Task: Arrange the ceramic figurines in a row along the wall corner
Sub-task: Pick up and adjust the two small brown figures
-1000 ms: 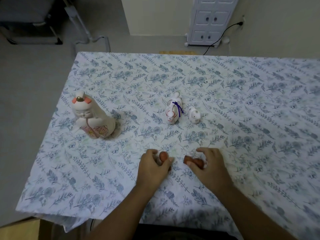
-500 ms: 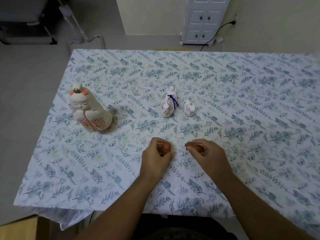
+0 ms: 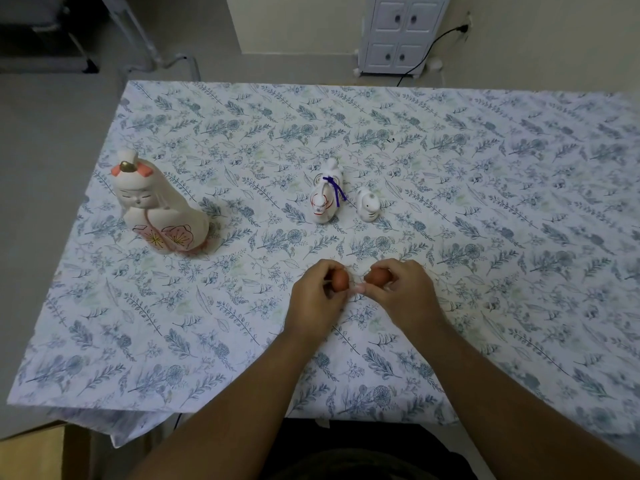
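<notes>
A tall white doll figurine (image 3: 159,206) with pink flowers stands at the table's left. Mid-table stands a white animal figurine with a purple ribbon (image 3: 325,198), and a smaller white animal figurine (image 3: 367,204) sits just right of it. My left hand (image 3: 317,299) is shut on a small brown figurine (image 3: 341,280). My right hand (image 3: 403,292) is shut on a second small brown figurine (image 3: 377,276). Both hands are side by side near the table's front middle, and fingers hide most of each brown piece.
A floral tablecloth (image 3: 485,202) covers the table, whose left edge drops to the grey floor. Beyond the far edge a white cabinet (image 3: 401,32) stands at the wall with a black cable (image 3: 426,53) plugged in beside it. Chair legs (image 3: 145,39) are at the far left.
Both hands have moved away from me toward the white animal figurines, each carrying its brown piece, and have drawn closer together. The three white figurines have not moved.
</notes>
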The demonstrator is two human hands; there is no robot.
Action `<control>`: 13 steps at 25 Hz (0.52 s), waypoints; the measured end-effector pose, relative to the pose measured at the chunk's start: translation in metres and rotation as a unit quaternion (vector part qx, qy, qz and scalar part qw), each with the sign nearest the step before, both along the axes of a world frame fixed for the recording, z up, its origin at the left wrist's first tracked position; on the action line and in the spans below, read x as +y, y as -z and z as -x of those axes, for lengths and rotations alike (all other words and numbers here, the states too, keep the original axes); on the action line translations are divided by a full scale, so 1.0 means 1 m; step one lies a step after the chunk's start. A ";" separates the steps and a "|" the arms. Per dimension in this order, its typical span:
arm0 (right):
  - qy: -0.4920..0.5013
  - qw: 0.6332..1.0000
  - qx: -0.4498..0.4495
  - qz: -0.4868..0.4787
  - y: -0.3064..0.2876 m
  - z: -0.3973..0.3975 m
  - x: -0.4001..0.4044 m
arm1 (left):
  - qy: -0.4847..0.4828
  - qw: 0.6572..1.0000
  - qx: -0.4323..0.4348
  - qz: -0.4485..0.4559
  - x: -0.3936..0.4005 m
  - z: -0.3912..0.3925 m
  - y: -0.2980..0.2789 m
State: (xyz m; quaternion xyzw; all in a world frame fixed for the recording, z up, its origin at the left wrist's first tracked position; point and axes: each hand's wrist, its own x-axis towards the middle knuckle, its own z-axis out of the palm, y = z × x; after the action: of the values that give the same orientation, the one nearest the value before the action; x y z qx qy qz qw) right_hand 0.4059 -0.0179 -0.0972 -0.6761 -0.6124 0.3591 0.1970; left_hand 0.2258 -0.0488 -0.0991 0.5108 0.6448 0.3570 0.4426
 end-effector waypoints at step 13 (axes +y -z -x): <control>-0.017 0.998 0.052 -0.030 0.001 0.010 -0.006 | -0.001 0.999 0.030 -0.021 -0.002 -0.002 0.004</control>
State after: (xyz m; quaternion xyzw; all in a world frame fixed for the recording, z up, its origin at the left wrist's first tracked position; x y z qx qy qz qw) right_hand 0.3960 -0.0236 -0.0983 -0.6397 -0.6235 0.3784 0.2425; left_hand 0.2275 -0.0504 -0.1032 0.5300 0.6505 0.3553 0.4120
